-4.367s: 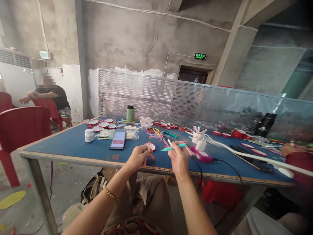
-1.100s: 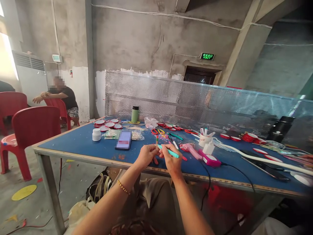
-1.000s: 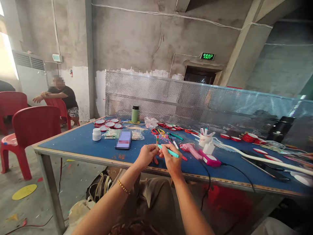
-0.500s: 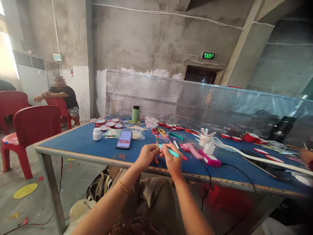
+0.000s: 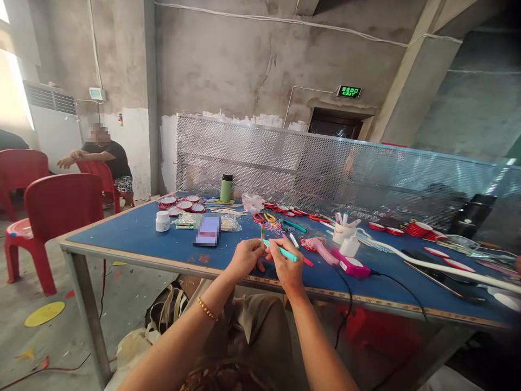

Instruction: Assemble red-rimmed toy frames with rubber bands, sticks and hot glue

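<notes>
My left hand [image 5: 245,257] is closed on a thin stick [image 5: 262,232] that it holds upright, just above the near edge of the blue table [image 5: 134,239]. Close beside it, my right hand [image 5: 288,265] grips a teal pen [image 5: 281,251], and the pen's tip meets the stick. Both hands nearly touch. A pink glue gun [image 5: 321,248] and a pink box [image 5: 350,266] lie just to the right of my right hand.
The table carries a white bottle [image 5: 162,220], a green flask [image 5: 226,188], red-rimmed discs [image 5: 181,205], scissors [image 5: 262,218], a cup of pens [image 5: 340,232] and a black cable [image 5: 391,282]. A perforated metal screen [image 5: 325,168] lines the back. Red chairs [image 5: 57,206] and a seated person [image 5: 103,157] are at left.
My hands came together: the teal pen, first held apart to the right, now rests against the stick. Over the last second they barely moved. The view shifted slightly.
</notes>
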A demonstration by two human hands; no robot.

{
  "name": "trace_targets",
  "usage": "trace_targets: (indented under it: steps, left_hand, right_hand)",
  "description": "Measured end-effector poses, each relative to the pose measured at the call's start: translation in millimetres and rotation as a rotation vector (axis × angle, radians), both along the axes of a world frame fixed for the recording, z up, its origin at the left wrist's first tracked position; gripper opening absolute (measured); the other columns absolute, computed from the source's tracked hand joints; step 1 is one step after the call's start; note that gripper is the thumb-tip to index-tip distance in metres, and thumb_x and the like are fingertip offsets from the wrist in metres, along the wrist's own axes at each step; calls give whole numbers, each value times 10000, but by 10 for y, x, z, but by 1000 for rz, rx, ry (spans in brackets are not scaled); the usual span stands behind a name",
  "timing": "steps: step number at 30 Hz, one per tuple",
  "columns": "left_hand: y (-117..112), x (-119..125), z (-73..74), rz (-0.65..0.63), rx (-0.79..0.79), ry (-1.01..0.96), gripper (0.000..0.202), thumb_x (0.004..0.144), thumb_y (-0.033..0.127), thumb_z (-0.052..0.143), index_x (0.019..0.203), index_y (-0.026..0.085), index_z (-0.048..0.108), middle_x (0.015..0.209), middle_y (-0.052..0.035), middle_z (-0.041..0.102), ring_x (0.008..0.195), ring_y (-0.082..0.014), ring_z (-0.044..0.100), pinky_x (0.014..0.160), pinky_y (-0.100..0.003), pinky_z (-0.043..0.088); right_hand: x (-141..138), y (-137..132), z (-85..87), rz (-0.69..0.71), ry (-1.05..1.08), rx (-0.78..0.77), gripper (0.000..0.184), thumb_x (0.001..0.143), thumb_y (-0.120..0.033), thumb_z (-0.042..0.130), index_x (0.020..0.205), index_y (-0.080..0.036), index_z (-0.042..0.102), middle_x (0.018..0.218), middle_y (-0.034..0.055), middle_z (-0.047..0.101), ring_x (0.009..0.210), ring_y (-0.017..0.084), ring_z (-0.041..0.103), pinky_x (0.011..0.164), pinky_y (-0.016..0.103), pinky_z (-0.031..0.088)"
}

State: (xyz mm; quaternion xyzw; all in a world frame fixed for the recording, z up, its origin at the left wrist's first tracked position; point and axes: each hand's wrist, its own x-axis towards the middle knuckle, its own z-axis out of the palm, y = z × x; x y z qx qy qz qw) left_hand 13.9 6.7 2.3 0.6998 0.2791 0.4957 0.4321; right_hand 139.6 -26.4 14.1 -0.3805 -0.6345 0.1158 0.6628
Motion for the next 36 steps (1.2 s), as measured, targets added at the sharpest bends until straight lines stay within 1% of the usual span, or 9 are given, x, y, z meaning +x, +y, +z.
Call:
trace_targets:
  steps: [5,9,14,18,23,29,36]
  left_hand:
    - [-1,0,-2,9,17,20,277,862,355,477,672,157,514,658,8,615,448,-85,619,386,-142,303]
    - [-4,-2,-6,18,23,24,239,841,310,486,658,157,491,652,17,600,454,-81,622,396,-135,305]
    - [3,-2,-15,22,36,40,216,848,304,481,709,152,545,685,17,616,455,-81,624,406,-140,319]
    - [-5,-2,-11,25,37,40,214,846,297,481,703,152,545,684,15,615,463,-87,630,406,-145,318]
    - [-25,-8,12,36,50,52,231,851,302,482,688,149,542,673,15,609,464,-89,631,409,-146,311]
    - [-38,-10,27,47,43,64,234,852,309,482,694,153,554,654,16,614,464,-91,628,421,-149,319]
    - [-33,-9,21,53,38,69,264,860,347,479,703,156,571,668,8,646,466,-90,627,442,-154,346]
  right_hand:
    - [0,-6,4,-3,-21,1,172,883,-328,594,775,-200,634,670,2,691,503,136,634,510,243,512]
    - [-2,-12,10,-1,-19,3,165,883,-330,595,785,-203,635,674,4,692,508,140,634,517,249,518]
    - [2,-3,0,-2,-8,-2,150,878,-315,600,781,-204,630,683,4,693,510,140,630,525,255,526]
    - [10,1,-11,-5,-19,-4,153,882,-318,599,784,-204,625,681,1,690,510,140,629,533,261,531]
    - [7,-6,-5,-6,-25,-2,163,885,-324,599,774,-207,620,639,-11,668,511,144,630,530,259,526]
    - [5,-4,-1,-1,-26,7,152,891,-305,582,779,-210,623,676,-1,690,513,143,630,528,260,518]
    - [11,-5,1,-16,-34,-15,167,878,-326,595,757,-214,622,617,-12,666,501,153,629,512,260,521]
